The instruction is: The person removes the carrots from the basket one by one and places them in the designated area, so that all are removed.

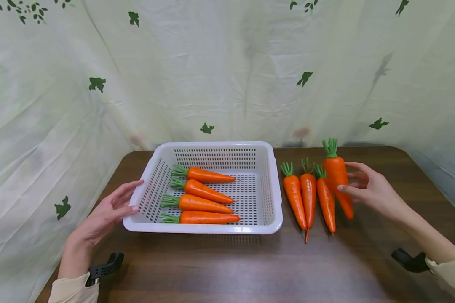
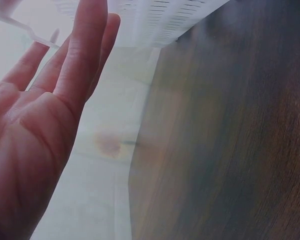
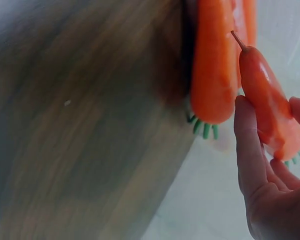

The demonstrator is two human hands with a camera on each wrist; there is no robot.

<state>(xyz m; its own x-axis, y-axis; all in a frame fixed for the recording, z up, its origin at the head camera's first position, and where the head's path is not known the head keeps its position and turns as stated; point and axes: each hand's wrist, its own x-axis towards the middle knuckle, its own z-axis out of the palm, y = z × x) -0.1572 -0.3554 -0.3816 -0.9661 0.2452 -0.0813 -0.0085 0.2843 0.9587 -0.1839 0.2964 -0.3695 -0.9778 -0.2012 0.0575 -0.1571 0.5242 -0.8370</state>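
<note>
My right hand [image 1: 375, 189] pinches a carrot with a green stub top [image 1: 335, 172] between thumb and fingers, its leafy end up and its tip slanting down. In the right wrist view, the same carrot [image 3: 265, 95] points its thin root end toward the camera. Just left of it, three carrots [image 1: 293, 195] lie side by side on the table. A white perforated basket [image 1: 202, 228] holds several carrots [image 1: 206, 203] in a row, tops to the left. At the basket's left rim, my left hand [image 1: 106, 212] touches with thumb and spread fingers, which look fairly straight in the left wrist view.
The dark wooden table [image 1: 227, 269] carries everything. Behind it and at its sides hangs a pale curtain [image 1: 227, 84] with green leaf prints. A black wrist mount [image 1: 111, 264] sits below the left hand, and another black mount [image 1: 409, 260] by the right sleeve.
</note>
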